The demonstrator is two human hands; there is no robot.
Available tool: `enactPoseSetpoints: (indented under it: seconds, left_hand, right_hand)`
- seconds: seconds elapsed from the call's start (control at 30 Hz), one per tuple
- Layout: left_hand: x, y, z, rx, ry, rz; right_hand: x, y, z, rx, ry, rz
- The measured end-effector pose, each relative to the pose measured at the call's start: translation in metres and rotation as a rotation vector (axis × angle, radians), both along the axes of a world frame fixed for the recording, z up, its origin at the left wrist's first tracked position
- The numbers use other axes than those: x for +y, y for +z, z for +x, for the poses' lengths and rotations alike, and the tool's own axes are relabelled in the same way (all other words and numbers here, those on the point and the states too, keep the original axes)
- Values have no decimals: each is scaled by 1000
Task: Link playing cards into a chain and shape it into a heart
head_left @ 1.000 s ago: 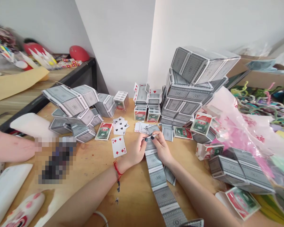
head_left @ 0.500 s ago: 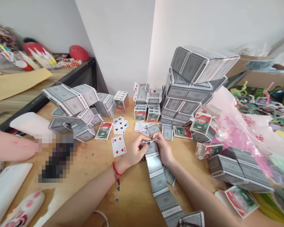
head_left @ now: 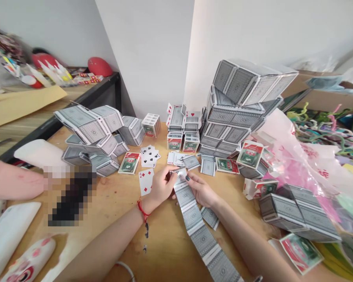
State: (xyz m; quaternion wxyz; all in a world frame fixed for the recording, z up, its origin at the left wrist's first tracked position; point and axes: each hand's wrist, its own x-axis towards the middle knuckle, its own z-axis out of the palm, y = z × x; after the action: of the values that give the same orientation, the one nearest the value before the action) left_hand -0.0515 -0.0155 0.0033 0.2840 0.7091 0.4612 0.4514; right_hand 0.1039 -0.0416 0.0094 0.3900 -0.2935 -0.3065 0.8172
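A long strip of joined playing cards (head_left: 193,217), patterned grey backs up, runs from my hands toward the table's near edge. My left hand (head_left: 164,184), with a red string at the wrist, pinches the strip's far end. Against the right side of that end, my right hand (head_left: 204,190) grips with thumb on top and fingers underneath. One loose card (head_left: 210,217) lies partly beneath the right forearm. Just left of my left hand, a four of diamonds (head_left: 145,181) rests face up. Beyond the hands are a face-down card (head_left: 191,162) and another card (head_left: 208,165).
Structures of folded cards stand at left (head_left: 91,125) and right (head_left: 235,113). Card boxes (head_left: 174,141) stand at the back, with another box (head_left: 250,154) at right. A pink plastic bag (head_left: 300,156) lies at right. Someone else's arm (head_left: 14,180) reaches in from the left, its hand blurred out.
My hands and the strip's far end have shifted slightly left. My right hand has moved from the far edge to the strip's right side, and the strip's near end has swung right.
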Motion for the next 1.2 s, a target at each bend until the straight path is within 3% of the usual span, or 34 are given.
enactPoseSetpoints:
  seconds: [0.3,0.53,0.73,0.93,1.2]
  left_hand:
    - [8,2,-2,36,-156,31]
    - [6,1,-9,51,-262,118]
    - [5,0,-7,168,-198,116]
    - [2,2,-5,317,-207,231]
    - [3,2,-6,264,-252,204]
  right_hand:
    - [0,-4,-8,-92,-170,-26]
    - [-1,-1,-8,-125,-205,-36]
    - [0,-1,-6,-141,-188,-16]
    - [0,-3,-10,-232,-300,-22]
    - [-1,1,-11,-269,-350,-41]
